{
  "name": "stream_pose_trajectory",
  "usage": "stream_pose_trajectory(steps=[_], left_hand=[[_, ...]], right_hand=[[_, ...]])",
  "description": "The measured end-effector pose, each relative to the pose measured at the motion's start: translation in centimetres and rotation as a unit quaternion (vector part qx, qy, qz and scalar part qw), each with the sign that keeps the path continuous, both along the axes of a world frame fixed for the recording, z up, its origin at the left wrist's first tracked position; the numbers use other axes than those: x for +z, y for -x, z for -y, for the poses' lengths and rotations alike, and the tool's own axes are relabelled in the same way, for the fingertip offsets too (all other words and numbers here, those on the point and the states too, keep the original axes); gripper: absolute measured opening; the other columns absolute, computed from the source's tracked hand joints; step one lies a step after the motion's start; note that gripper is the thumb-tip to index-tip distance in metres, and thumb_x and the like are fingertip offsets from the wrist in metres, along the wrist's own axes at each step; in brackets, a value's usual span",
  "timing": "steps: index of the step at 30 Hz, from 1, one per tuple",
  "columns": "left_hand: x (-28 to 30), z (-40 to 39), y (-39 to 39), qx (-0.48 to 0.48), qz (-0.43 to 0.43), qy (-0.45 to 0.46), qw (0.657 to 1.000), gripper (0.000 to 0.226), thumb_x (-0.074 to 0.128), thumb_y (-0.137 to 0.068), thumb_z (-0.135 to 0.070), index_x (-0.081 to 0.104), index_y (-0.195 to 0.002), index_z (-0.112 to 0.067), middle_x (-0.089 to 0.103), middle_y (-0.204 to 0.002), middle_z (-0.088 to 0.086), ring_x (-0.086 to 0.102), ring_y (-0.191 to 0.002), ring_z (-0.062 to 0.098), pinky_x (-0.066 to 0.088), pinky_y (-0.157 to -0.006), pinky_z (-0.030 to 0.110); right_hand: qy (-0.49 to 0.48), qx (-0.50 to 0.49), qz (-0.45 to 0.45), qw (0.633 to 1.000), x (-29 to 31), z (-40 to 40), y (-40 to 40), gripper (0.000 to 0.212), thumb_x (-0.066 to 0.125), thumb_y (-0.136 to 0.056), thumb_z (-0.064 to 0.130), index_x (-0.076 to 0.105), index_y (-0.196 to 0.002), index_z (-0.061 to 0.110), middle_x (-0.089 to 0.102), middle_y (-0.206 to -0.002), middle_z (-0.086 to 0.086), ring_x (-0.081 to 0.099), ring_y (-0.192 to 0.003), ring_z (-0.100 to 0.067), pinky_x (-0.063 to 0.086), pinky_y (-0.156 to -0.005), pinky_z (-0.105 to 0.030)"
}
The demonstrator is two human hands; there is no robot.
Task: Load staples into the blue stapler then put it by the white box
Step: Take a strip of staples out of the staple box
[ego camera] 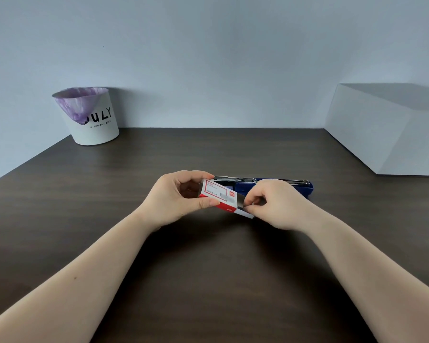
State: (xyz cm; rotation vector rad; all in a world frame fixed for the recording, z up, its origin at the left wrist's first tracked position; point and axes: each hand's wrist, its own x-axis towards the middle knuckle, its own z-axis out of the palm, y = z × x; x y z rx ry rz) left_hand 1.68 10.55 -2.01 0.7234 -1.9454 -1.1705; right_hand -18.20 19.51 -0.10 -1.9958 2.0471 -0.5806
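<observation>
My left hand (176, 198) grips a small red and white staple box (217, 195) just above the dark table. The fingers of my right hand (276, 205) pinch at the box's open right end, on its white inner tray (245, 213), where a strip of staples may lie; I cannot tell which they hold. Behind both hands lies the blue stapler (305, 188), flipped open with its metal staple channel facing up. My hands hide its middle. The large white box (382, 134) stands at the back right against the wall.
A white bucket (94, 125) with a purple bag liner and black lettering stands at the back left. The dark wooden table (208, 268) stretches toward me; a pale wall bounds it behind.
</observation>
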Motion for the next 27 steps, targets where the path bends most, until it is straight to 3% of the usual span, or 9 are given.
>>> stream_pose_trajectory(steps=[4, 8, 10, 14, 15, 17, 19, 23, 27], left_hand=[[-0.1, 0.1, 0.0, -0.002, 0.000, -0.007, 1.000, 0.048, 0.081, -0.055, -0.022, 0.069, -0.101, -0.019, 0.077, -0.095, 0.000, 0.072, -0.090, 0.016, 0.056, -0.086, 0.027], [-0.2, 0.3, -0.2, 0.003, 0.010, -0.015, 1.000, 0.046, 0.082, -0.053, -0.023, 0.068, -0.097, -0.020, 0.077, -0.092, -0.005, 0.072, -0.090, 0.014, 0.055, -0.085, 0.024], [-0.3, 0.4, -0.3, 0.006, 0.026, -0.015, 1.000, 0.047, 0.082, -0.053, -0.025, 0.068, -0.097, -0.020, 0.077, -0.093, -0.006, 0.072, -0.091, 0.013, 0.056, -0.087, 0.026], [-0.4, 0.6, -0.5, 0.013, 0.034, -0.021, 0.999, 0.047, 0.083, -0.056, -0.022, 0.068, -0.100, -0.015, 0.077, -0.098, 0.000, 0.072, -0.093, 0.014, 0.055, -0.089, 0.028], [-0.4, 0.6, -0.5, 0.013, 0.036, -0.022, 0.999, 0.046, 0.083, -0.058, -0.019, 0.068, -0.101, -0.014, 0.077, -0.098, 0.001, 0.072, -0.093, 0.014, 0.055, -0.088, 0.027], [-0.4, 0.5, -0.6, 0.013, 0.035, -0.024, 0.999, 0.045, 0.083, -0.058, -0.018, 0.067, -0.101, -0.013, 0.077, -0.098, 0.000, 0.072, -0.092, 0.013, 0.056, -0.087, 0.025], [-0.3, 0.5, -0.6, 0.015, 0.028, -0.028, 0.999, 0.048, 0.082, -0.055, -0.023, 0.068, -0.099, -0.014, 0.077, -0.097, -0.002, 0.072, -0.091, 0.013, 0.055, -0.085, 0.023], [-0.4, 0.6, -0.7, 0.019, 0.020, -0.037, 0.999, 0.047, 0.083, -0.054, -0.021, 0.068, -0.099, -0.014, 0.077, -0.097, -0.003, 0.072, -0.091, 0.013, 0.055, -0.084, 0.021], [-0.4, 0.4, -0.6, 0.002, 0.059, -0.030, 0.998, 0.041, 0.083, -0.061, -0.011, 0.068, -0.099, -0.014, 0.077, -0.098, -0.003, 0.072, -0.091, 0.011, 0.055, -0.080, 0.018]], right_hand=[[0.075, -0.022, 0.011, 0.997, -0.7, 0.4, -0.1, 0.010, 0.059, -0.085, 0.019, 0.068, -0.080, 0.020, 0.052, -0.078, 0.010, 0.053, -0.077, -0.012, 0.043, -0.072, -0.027], [0.140, -0.100, 0.087, 0.981, -0.3, 0.4, 0.4, 0.011, 0.056, -0.089, 0.018, 0.066, -0.087, 0.015, 0.060, -0.079, 0.007, 0.051, -0.069, -0.006, 0.034, -0.056, -0.017], [0.132, -0.124, 0.110, 0.977, -0.3, 0.3, 0.7, 0.011, 0.054, -0.091, 0.018, 0.065, -0.090, 0.014, 0.066, -0.083, 0.001, 0.056, -0.068, -0.009, 0.035, -0.057, -0.010], [0.118, -0.187, 0.240, 0.945, -0.5, 0.1, 1.2, 0.011, 0.048, -0.094, 0.014, 0.058, -0.090, 0.014, 0.067, -0.081, -0.002, 0.057, -0.056, -0.004, 0.043, -0.047, -0.011], [0.116, -0.197, 0.274, 0.934, -0.5, 0.1, 1.3, 0.012, 0.047, -0.094, 0.013, 0.057, -0.088, 0.014, 0.068, -0.081, -0.003, 0.060, -0.057, -0.007, 0.048, -0.049, -0.012], [0.102, -0.201, 0.328, 0.917, -0.5, 0.0, 1.4, 0.015, 0.047, -0.094, 0.010, 0.057, -0.084, 0.014, 0.071, -0.082, -0.006, 0.067, -0.064, -0.017, 0.059, -0.062, -0.028], [0.071, -0.196, 0.359, 0.910, -0.6, -0.2, 1.2, 0.014, 0.047, -0.094, 0.008, 0.058, -0.086, 0.010, 0.072, -0.081, -0.011, 0.070, -0.068, -0.024, 0.061, -0.068, -0.036], [0.028, -0.179, 0.431, 0.884, -0.3, -0.4, 0.8, 0.011, 0.047, -0.094, 0.006, 0.058, -0.096, 0.002, 0.070, -0.084, -0.018, 0.073, -0.071, -0.028, 0.062, -0.063, -0.032], [0.018, -0.157, 0.451, 0.878, 0.0, -0.5, 0.4, 0.010, 0.049, -0.094, 0.006, 0.057, -0.099, 0.004, 0.073, -0.086, -0.017, 0.074, -0.075, -0.026, 0.061, -0.070, -0.035]])
